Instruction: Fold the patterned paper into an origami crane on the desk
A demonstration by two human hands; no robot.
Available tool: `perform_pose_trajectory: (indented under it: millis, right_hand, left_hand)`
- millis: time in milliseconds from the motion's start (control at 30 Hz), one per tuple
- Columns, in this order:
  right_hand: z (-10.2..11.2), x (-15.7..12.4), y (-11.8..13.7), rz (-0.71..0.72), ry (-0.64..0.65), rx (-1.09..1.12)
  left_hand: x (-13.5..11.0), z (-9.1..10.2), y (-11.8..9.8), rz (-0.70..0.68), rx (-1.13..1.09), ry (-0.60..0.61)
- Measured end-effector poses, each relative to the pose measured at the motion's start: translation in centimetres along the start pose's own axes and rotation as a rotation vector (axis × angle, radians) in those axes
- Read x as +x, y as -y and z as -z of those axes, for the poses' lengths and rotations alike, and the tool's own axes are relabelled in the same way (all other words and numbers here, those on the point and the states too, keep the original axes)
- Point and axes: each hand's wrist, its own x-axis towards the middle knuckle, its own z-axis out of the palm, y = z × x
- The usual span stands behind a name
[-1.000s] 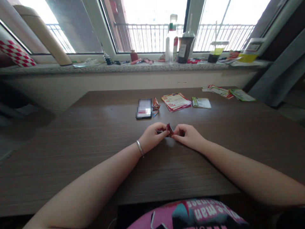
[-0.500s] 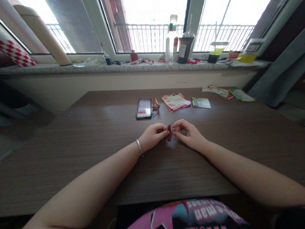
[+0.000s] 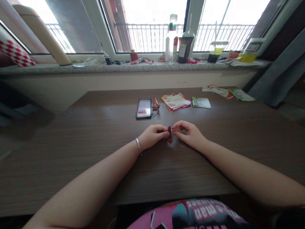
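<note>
Over the middle of the table I hold a small folded piece of dark red, glossy printed paper point(image 3: 170, 135). The thumb and fingers of my left hand point(image 3: 153, 136) pinch it from the left, and a silver bangle circles that wrist. My right hand point(image 3: 189, 135) has its thumb and fingertips closed at the paper's right edge, the other fingers curled. Part of the paper is hidden behind the fingers. Beyond my left hand lies a similar red and blue folded paper piece point(image 3: 155, 107), right beside a phone point(image 3: 143, 108) with a blurred screen.
A stack of red and white printed cards point(image 3: 176, 101) lies beyond my hands, with a green and white card stack point(image 3: 201, 102) to its right. More cards point(image 3: 220, 91) lie at the far right. Bottles and a dark cup point(image 3: 185, 49) stand on the windowsill point(image 3: 95, 68).
The folded paper has shifted slightly toward me and turned a little between my fingers. Both hands stay almost in place.
</note>
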Motion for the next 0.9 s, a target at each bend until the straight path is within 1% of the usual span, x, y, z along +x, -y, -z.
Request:
perform_pose_trajectory:
  millis: [133,267,400,567,767,900]
  right_hand:
    - [0.0,0.1,0.1,0.008,-0.007,0.005]
    - [0.0,0.0,0.1,0.056,-0.031,-0.026]
    - [0.0,-0.2,-0.2,0.131,-0.014,-0.071]
    - [0.2,-0.2,-0.4,0.167,-0.002,-0.127]
    - [0.7,-0.2,0.3,0.245,0.022,-0.291]
    - [0.8,-0.3,0.7,0.253,0.04,-0.382]
  left_hand:
    - [0.0,0.1,0.0,0.006,-0.006,0.039]
    - [0.0,0.1,-0.1,0.011,0.004,0.04]
    - [0.0,0.0,-0.3,0.029,0.015,0.034]
    - [0.0,0.1,-0.2,0.034,0.036,0.037]
    - [0.0,0.1,-0.3,0.059,0.019,0.082]
    - [-0.1,0.0,-0.6,0.078,0.026,0.079]
